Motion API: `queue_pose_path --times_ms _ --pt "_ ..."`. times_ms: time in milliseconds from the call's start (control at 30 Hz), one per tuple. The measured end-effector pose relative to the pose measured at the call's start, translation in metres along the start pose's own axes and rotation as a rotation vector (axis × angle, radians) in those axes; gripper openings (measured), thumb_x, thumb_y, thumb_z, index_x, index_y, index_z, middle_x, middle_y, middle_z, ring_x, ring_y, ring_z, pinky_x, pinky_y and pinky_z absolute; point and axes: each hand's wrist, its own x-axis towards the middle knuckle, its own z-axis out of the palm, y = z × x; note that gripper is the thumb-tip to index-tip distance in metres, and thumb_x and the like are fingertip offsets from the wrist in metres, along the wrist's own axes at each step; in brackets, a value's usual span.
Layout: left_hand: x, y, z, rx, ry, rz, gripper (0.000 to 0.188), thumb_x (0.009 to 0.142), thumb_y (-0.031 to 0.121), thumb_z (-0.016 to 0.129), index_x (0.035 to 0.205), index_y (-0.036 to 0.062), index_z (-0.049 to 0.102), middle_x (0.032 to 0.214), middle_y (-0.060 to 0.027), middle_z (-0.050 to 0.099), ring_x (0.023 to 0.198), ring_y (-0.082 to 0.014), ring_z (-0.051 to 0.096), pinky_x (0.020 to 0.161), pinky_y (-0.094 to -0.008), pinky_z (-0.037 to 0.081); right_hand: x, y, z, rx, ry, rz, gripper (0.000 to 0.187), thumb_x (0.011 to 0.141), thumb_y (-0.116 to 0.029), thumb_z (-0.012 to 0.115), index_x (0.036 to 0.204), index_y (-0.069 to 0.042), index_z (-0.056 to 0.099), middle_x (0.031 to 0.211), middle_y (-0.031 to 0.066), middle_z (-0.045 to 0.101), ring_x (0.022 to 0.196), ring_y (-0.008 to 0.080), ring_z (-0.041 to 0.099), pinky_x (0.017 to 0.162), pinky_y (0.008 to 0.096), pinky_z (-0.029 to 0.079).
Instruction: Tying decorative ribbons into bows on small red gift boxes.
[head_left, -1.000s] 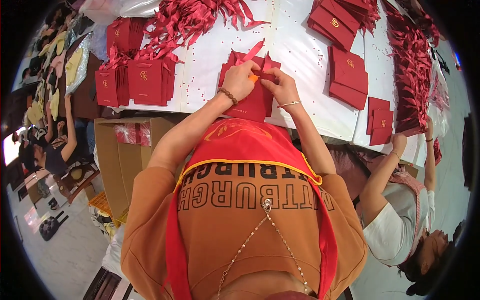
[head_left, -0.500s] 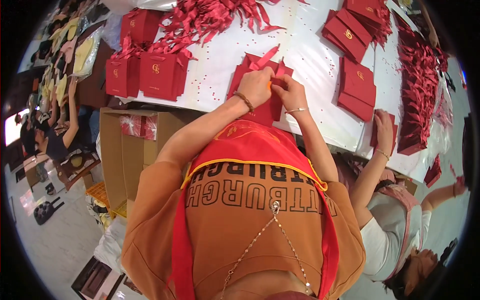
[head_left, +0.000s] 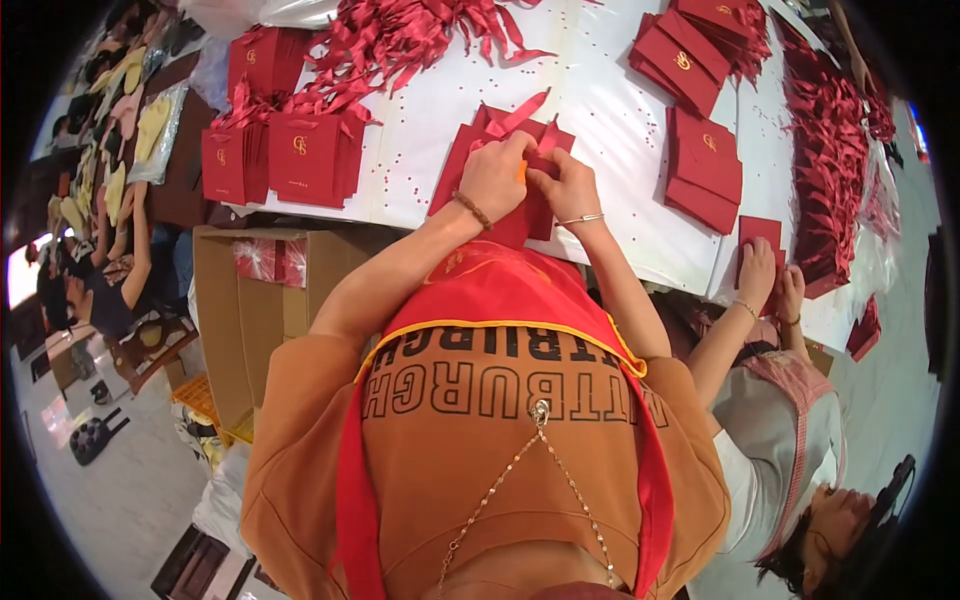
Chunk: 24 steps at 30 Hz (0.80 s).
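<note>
Both forearms are stretched forward from the lower edge and drawn together. The left hand [head_left: 492,175] and the right hand [head_left: 565,185] are set side by side, touching, palms down, fingers curled in a pinch. A bracelet is worn on each wrist.

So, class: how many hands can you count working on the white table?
4. The wearer's left hand and right hand press on a red paper bag at the table's centre; a co-worker's two hands rest on another red piece at the right edge. Others may be hidden.
</note>
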Motion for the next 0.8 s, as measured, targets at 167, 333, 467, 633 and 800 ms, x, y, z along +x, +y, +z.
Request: queue_pose_path --times_ms 167,333,467,633,800 --pt "-0.001 -0.003 0.000 0.065 0.043 0.243 0.019 0.072 0.004 0.057 0.090 0.0078 0.054 0.075 -0.0105 0.059 0.071 -0.0286 0.056 0.060 -0.0394 0.043 -0.001 -0.001 -0.002 0.040 -0.042 -0.009 0.023 0.070 -0.013 0.064 0.090 -0.002 0.058 0.078 0.0169 0.061 0.071 0.0323 0.059 0.063 0.0369 0.046" --pt "0.018 -0.014 -0.036 0.104 -0.227 0.168 0.016 0.071 0.016 0.064 0.083 0.0081 0.057 0.077 -0.0089 0.059 0.071 -0.0284 0.055 0.061 -0.0376 0.044 -0.005 0.005 0.002 0.107 -0.063 -0.063 0.021 0.071 -0.009 0.063 0.090 -0.001 0.058 0.081 0.0163 0.060 0.072 0.0322 0.058 0.063 0.0361 0.046" --pt "0.041 -0.017 -0.055 0.124 -0.496 0.150 0.018 0.075 0.022 0.063 0.081 0.0050 0.062 0.080 -0.0056 0.061 0.070 -0.0173 0.054 0.062 -0.0289 0.042 -0.006 -0.004 0.007 0.072 -0.044 -0.227 0.019 0.072 -0.006 0.062 0.091 -0.002 0.058 0.082 0.0142 0.058 0.074 0.0314 0.057 0.064 0.0351 0.046" --pt "0.076 -0.032 -0.064 -0.155 -1.071 -0.122 0.020 0.077 0.019 0.056 0.084 0.0013 0.064 0.062 0.0010 0.053 0.052 -0.0076 0.043 0.046 -0.0229 0.032 -0.005 -0.013 0.011 0.038 -0.034 -0.340 0.018 0.072 -0.006 0.061 0.090 -0.004 0.059 0.081 0.0129 0.057 0.073 0.0307 0.057 0.064 0.0359 0.046" --pt "0.092 -0.032 -0.060 -0.114 -1.239 -0.284 0.018 0.069 0.019 0.059 0.079 0.0069 0.067 0.059 0.0019 0.051 0.051 -0.0078 0.043 0.046 -0.0224 0.031 -0.004 -0.021 0.010 -0.014 -0.057 -0.362 0.017 0.072 -0.006 0.062 0.088 -0.003 0.059 0.078 0.0127 0.057 0.071 0.0289 0.057 0.062 0.0329 0.045"
